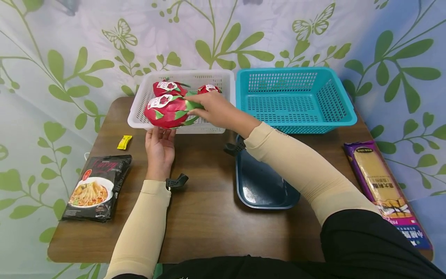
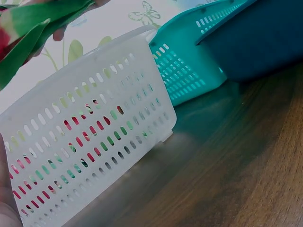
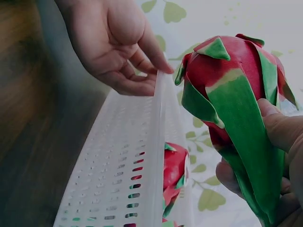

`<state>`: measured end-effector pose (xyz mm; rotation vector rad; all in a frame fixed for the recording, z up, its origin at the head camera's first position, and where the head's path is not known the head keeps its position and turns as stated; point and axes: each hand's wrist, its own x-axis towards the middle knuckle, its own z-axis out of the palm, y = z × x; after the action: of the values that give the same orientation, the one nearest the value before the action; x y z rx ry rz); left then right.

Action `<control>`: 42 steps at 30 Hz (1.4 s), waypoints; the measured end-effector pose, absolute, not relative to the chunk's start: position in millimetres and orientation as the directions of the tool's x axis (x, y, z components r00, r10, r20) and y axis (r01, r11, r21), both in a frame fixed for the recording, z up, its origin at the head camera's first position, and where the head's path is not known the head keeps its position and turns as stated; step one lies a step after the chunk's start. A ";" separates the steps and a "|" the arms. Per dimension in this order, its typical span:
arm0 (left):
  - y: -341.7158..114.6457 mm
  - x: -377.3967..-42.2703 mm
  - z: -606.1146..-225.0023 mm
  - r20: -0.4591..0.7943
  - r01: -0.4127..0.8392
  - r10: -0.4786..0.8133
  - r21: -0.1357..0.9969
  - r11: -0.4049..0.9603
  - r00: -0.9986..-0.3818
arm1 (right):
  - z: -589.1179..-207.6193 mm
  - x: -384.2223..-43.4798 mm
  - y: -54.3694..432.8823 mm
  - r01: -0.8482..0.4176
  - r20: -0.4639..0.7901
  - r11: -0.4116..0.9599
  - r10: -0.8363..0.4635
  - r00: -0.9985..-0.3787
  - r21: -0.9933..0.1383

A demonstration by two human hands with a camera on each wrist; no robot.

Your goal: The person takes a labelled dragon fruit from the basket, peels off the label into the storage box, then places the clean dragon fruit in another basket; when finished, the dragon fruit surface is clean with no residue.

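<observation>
My right hand (image 1: 217, 110) grips a red dragon fruit (image 1: 165, 112) by its green leafy end and holds it over the front rim of the white basket (image 1: 228, 89). In the right wrist view, the gripped dragon fruit (image 3: 236, 80) is tilted, its leaves between thumb and fingers. Below it, my left hand (image 1: 160, 149) holds the basket's front rim, fingers bent against the outer wall. Two more dragon fruits sit inside: one at the back left (image 1: 168, 88), one at the back right (image 1: 208, 88), partly behind my right hand. White labels mark the fruits.
A turquoise basket (image 1: 296, 126) stands directly right of the white one. Before it lies a dark blue tray (image 1: 265, 186), partly under my right arm. A black noodle packet (image 1: 95, 188) and a small yellow packet (image 1: 124, 142) lie left; a purple pasta packet (image 1: 383, 182) lies right.
</observation>
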<state>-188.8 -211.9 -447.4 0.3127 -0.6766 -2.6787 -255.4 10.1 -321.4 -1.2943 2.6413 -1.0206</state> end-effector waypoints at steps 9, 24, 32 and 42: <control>-212.4 -184.4 -447.8 -0.118 0.300 -0.387 0.444 -0.845 -0.915 | -327.6 -233.3 29.7 -0.701 0.242 0.408 -0.737 -0.631 -0.585; -220.4 -185.1 -448.8 -0.077 0.250 -0.371 0.613 -0.749 -0.925 | -359.3 -212.2 52.0 -0.685 0.199 0.373 -0.772 -0.603 -0.626; -221.7 -182.7 -449.3 -0.080 0.235 -0.357 0.616 -0.752 -0.931 | -375.8 -208.7 57.3 -0.688 0.163 0.345 -0.813 -0.559 -0.638; -220.1 -185.0 -448.8 -0.025 0.277 -0.353 0.567 -0.776 -0.935 | -388.2 -208.3 59.3 -0.695 0.111 0.353 -0.842 -0.528 -0.626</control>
<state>-185.0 -220.1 -448.8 0.1853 -0.8250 -2.6747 -208.3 59.3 -388.2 -1.3822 2.3848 -0.9297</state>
